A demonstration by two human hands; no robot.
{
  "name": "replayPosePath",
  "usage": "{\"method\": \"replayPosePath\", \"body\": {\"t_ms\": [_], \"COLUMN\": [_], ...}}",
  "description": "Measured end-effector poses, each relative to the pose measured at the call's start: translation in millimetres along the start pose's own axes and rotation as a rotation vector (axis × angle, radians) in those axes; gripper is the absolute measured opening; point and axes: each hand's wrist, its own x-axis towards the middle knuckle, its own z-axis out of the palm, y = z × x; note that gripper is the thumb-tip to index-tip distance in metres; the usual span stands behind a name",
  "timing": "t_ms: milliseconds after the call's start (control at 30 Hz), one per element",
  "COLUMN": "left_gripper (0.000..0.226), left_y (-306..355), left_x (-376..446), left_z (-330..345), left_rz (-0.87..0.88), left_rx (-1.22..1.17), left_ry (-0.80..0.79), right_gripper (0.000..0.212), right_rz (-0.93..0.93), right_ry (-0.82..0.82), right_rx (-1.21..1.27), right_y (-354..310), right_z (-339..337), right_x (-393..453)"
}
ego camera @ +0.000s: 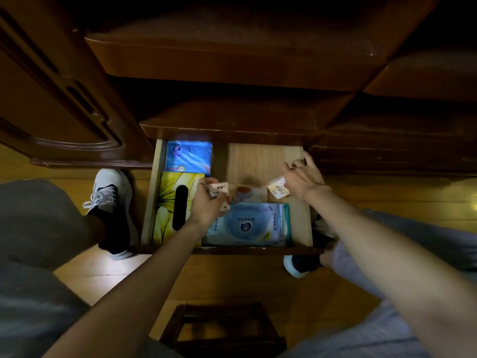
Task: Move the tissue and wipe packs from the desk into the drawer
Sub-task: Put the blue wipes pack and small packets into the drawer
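The wooden drawer (260, 157) is pulled out below the desk edge. Inside lie a blue tissue pack (188, 156) at the back left, a yellow tissue box (167, 202) with a dark slot in front of it, and a pale blue wipe pack (247, 224) at the front. A small printed pack (249, 193) lies behind the wipe pack. My left hand (206, 205) is over the drawer's middle, closed on a small white tissue pack (219, 188). My right hand (300, 178) is by the drawer's right wall, holding another small white pack (277, 187).
The dark desk front (232, 120) overhangs the drawer's back. A cabinet door (64, 99) stands at the left. My shoes (111, 202) rest on the wooden floor either side of the drawer. A dark wooden stool (222, 329) sits below, between my knees.
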Motion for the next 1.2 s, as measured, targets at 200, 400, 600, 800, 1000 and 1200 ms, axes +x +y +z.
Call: {"method": "replayPosePath", "body": {"t_ms": [200, 400, 600, 800, 1000, 1200], "left_gripper": [0.031, 0.029, 0.04, 0.03, 0.036, 0.037], "left_y": [0.3, 1.4, -0.5, -1.2, 1.3, 5.0], "left_x": [3.0, 3.9, 7.2, 16.5, 18.3, 19.1], "left_z": [-1.8, -4.4, -0.3, 17.5, 31.5, 17.3], "left_rz": [-0.021, -0.055, -0.05, 0.042, 0.119, 0.497], "left_rx": [0.03, 0.06, 0.045, 0.115, 0.245, 0.862], "left_ry": [-0.023, 0.026, -0.022, -0.142, -0.21, 0.009], "right_gripper": [0.048, 0.018, 0.012, 0.047, 0.037, 0.046], "right_rz": [0.051, 0.021, -0.026, -0.077, -0.22, 0.059], "right_ry": [-0.088, -0.157, -0.149, 0.03, -0.077, 0.185], "right_rx": [-0.117, -0.229, -0.162, 0.833, 1.189, 0.36], "right_y": [-17.6, -23.3, -20.3, -34.2, -48.9, -19.0], "right_z": [19.5, 29.3, 30.7, 2.5, -9.3, 6.5], "right_x": [20.3, 26.4, 28.0, 7.3, -6.1, 21.6]}}
